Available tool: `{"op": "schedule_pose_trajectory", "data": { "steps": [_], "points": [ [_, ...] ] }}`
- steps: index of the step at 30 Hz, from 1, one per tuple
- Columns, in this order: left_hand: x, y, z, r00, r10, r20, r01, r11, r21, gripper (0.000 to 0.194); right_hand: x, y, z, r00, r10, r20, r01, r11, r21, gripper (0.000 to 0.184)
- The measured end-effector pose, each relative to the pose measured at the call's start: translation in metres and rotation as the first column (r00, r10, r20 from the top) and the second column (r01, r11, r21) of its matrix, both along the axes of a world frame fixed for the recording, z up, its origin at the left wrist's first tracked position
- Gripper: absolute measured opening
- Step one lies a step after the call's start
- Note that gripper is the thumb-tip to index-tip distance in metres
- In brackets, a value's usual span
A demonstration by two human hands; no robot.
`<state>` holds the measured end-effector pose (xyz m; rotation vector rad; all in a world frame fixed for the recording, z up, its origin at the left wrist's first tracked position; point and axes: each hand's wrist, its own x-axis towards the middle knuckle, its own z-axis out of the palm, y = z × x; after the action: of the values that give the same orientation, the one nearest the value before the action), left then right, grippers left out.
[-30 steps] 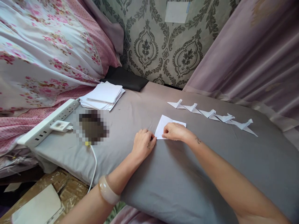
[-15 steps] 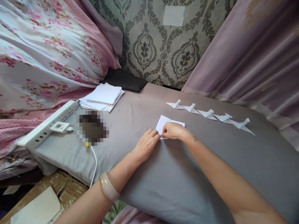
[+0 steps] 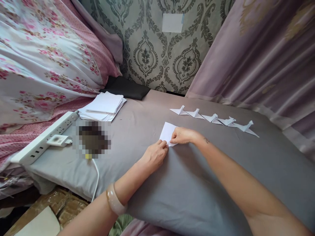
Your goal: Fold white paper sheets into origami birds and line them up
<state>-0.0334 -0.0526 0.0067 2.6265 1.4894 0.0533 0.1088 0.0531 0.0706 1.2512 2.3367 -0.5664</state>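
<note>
A small white sheet of paper (image 3: 167, 131) lies on the grey cloth surface in front of me, partly covered by my fingers. My left hand (image 3: 156, 152) is at its near left corner, fingertips closed on the edge. Curled over the paper's right side, my right hand (image 3: 181, 135) has its fingers pinched at the near edge, close to the left fingertips. Folded white paper birds (image 3: 213, 118) stand in a slanting row to the right, beyond my right hand.
A stack of white paper (image 3: 103, 106) sits at the back left, by a black flat item (image 3: 126, 88). Along the left edge lies a white power strip (image 3: 46, 136) with a charger (image 3: 58, 140) and a white cable (image 3: 96, 180). A blurred object lies beside it. Curtains hang at both sides.
The right part of the paper, which stuck out beyond my right hand, no longer shows there. My hands stay close together at the near edge. The whole view has shifted slightly.
</note>
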Motion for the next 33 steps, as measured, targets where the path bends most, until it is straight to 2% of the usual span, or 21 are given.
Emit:
{"op": "schedule_pose_trajectory", "data": {
  "steps": [4,10,17,21,25,33],
  "points": [
    [0.002,0.000,-0.006,1.000,-0.004,-0.016,0.004,1.000,0.027,0.039,-0.002,-0.002,0.001,1.000,0.009,0.009,-0.009,1.000,-0.003,0.017],
    [-0.001,-0.001,-0.001,1.000,-0.011,-0.029,0.011,1.000,0.019,0.045,-0.004,0.003,0.005,0.999,0.033,0.038,-0.030,0.997,-0.064,0.016],
    [-0.003,-0.003,-0.007,1.000,-0.023,-0.014,0.024,0.998,0.065,0.037,0.000,0.005,0.006,0.996,0.071,0.051,-0.066,0.993,-0.094,0.025],
    [-0.003,-0.002,-0.011,0.999,-0.046,-0.027,0.048,0.994,0.094,0.042,-0.003,0.006,0.006,0.993,0.082,0.079,-0.074,0.992,-0.099,0.023],
    [-0.002,0.001,-0.010,0.997,-0.069,-0.039,0.073,0.994,0.084,0.047,-0.007,0.007,0.009,0.990,0.092,0.106,-0.082,0.992,-0.097,0.024],
    [-0.005,0.002,-0.012,0.999,-0.041,0.007,0.041,0.998,0.047,0.052,0.001,0.009,0.013,0.979,0.172,0.109,-0.160,0.980,-0.114,0.023]
  ]
}}
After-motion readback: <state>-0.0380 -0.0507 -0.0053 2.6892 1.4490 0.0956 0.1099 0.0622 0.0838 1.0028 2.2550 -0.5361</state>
